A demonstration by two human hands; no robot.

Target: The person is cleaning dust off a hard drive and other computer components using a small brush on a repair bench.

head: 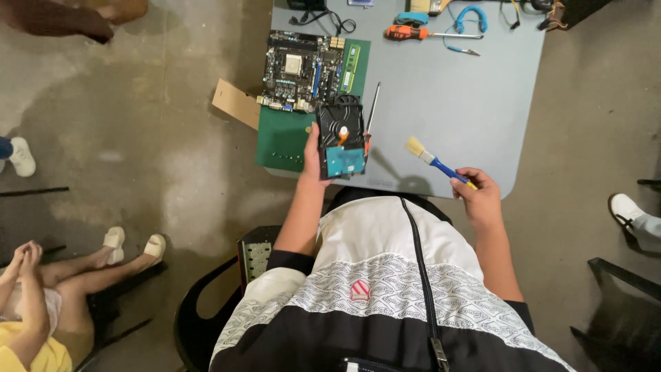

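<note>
My left hand (313,162) holds a black hard drive (341,141) with a blue circuit board, lifted above the near edge of the grey table (447,103). My right hand (475,196) grips the blue and yellow handle of a small brush (430,158), its pale bristles pointing up and left toward the drive. A screwdriver (372,114) with a long thin shaft lies on the table just right of the drive.
A motherboard (303,69) rests on a green mat (282,141), with a piece of cardboard (235,103) beside it. An orange-handled screwdriver (420,33) and a blue coiled cable (471,17) lie at the far edge. Another person sits at lower left (41,296).
</note>
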